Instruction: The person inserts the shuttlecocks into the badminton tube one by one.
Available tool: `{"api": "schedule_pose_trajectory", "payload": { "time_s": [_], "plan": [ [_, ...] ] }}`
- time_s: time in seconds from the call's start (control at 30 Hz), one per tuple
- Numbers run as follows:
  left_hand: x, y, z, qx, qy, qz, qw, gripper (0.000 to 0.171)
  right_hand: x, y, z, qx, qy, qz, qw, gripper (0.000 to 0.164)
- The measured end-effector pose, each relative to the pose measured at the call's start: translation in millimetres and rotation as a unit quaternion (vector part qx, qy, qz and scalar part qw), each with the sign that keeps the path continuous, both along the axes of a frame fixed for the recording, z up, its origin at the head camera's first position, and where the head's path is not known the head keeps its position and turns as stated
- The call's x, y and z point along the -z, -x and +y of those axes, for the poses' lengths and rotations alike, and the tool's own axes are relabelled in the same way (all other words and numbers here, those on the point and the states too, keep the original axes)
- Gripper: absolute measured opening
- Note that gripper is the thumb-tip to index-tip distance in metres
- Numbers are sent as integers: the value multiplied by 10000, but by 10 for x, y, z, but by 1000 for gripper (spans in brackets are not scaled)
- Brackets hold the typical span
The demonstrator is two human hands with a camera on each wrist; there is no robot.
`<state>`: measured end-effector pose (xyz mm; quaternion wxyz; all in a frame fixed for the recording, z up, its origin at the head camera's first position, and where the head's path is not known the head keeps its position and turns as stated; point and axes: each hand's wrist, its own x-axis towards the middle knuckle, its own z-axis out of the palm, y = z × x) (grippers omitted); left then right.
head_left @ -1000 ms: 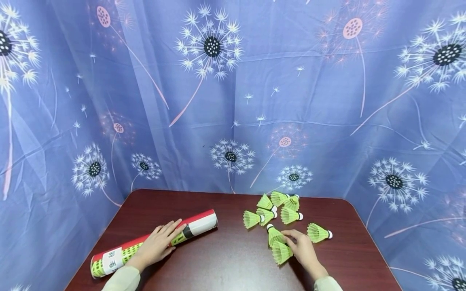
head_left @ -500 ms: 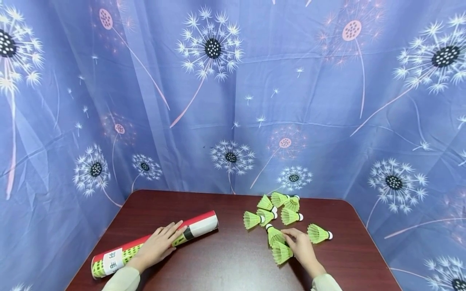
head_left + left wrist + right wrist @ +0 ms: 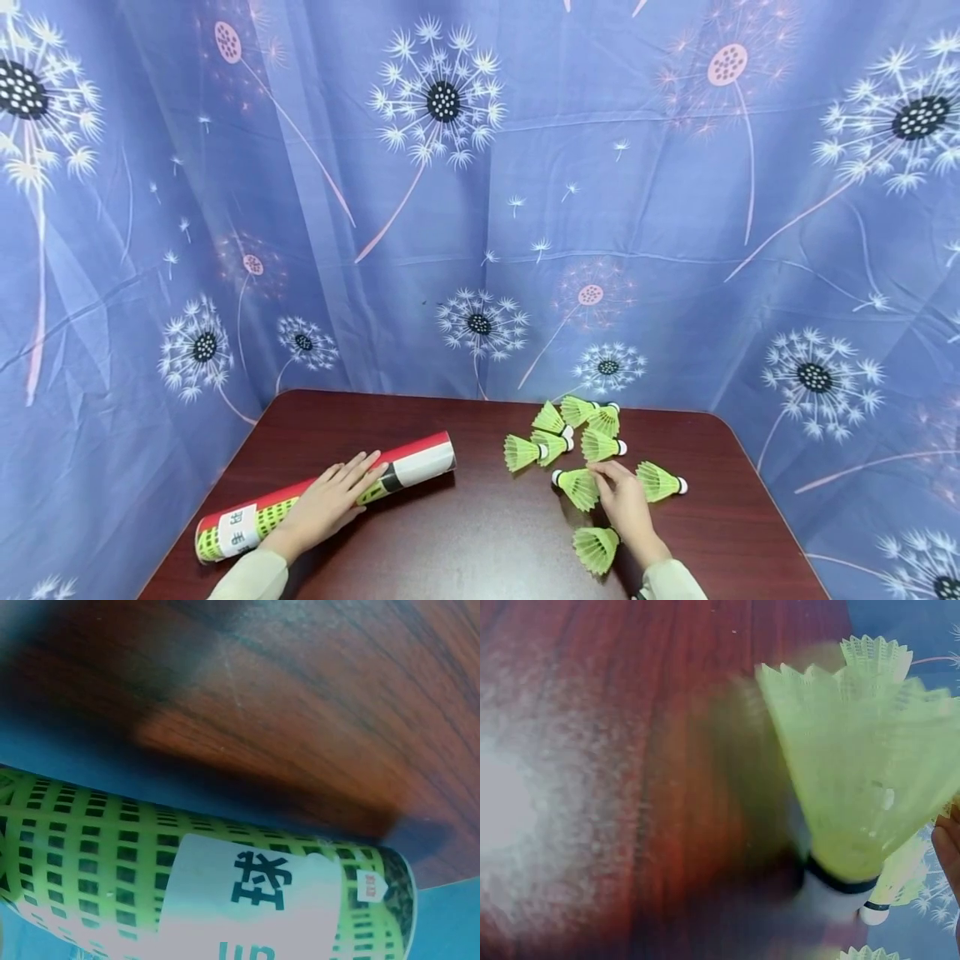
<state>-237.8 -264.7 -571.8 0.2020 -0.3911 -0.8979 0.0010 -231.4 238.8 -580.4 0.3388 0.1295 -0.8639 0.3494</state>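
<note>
My left hand (image 3: pixel 330 504) rests on a long shuttlecock tube (image 3: pixel 416 463), its fingers laid across the top. The tube is red, white and yellow-green, and its printed label fills the left wrist view. My right hand (image 3: pixel 627 510) pinches the skirt rim of a yellow-green shuttlecock (image 3: pixel 577 488) whose white cork points left. A second shuttlecock (image 3: pixel 596 550) lies beside my right wrist, its cork hidden in the head view. In the right wrist view that nearer shuttlecock (image 3: pixel 870 772) looms large, while my right fingers (image 3: pixel 949 855) show only at the edge.
Several more shuttlecocks (image 3: pixel 602 445) lie in a loose group at the back right of the dark red table (image 3: pixel 465 542). One separate shuttlecock (image 3: pixel 657 482) is right of my right hand. A blue curtain (image 3: pixel 375 333) with dandelion prints hangs behind the table.
The shuttlecock at my right fingers has turned and shifted slightly right, apart from the nearer one. That nearer one has moved right and toward me. My left hand stays on the tube.
</note>
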Motion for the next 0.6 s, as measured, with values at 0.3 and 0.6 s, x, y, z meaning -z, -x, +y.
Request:
{"api": "schedule_pose_trajectory", "payload": {
  "time_s": [0.3,0.6],
  "plan": [
    [-100,-23,83,229,37,422,9988,83,-88,51,69,155,263,346,9989,18],
    [-174,-72,142,193,127,459,9987,83,-232,44,62,140,675,559,9961,18]
  ]
}}
